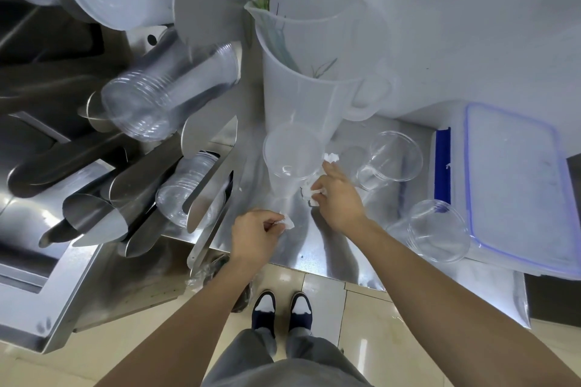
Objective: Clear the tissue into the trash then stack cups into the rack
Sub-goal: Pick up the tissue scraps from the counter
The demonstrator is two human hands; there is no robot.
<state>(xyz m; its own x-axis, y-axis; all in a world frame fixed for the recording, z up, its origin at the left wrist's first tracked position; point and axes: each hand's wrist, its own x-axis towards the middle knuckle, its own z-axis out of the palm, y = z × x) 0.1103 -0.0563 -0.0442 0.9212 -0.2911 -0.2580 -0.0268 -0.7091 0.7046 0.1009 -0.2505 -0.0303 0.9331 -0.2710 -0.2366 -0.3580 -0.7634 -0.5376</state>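
Observation:
My left hand (pixel 253 237) pinches a small white tissue scrap (pixel 286 222) near the front edge of the steel counter (pixel 327 248). My right hand (pixel 338 198) is closed on a crumpled tissue (pixel 309 193) beside a tall clear cup (pixel 290 155). Another tissue piece (pixel 331 156) lies just beyond my fingertips. Two more clear cups stand on the counter: one at the back (pixel 391 157), one at the right (pixel 435 231). The steel cup rack (pixel 201 132) on the left holds stacks of clear cups (pixel 166 97).
Two frosted plastic jugs (pixel 301 85) stand behind the tall cup. A white lidded box with a blue rim (pixel 515 179) fills the right side. A bin with a plastic liner (pixel 217 267) sits under the counter edge by my feet.

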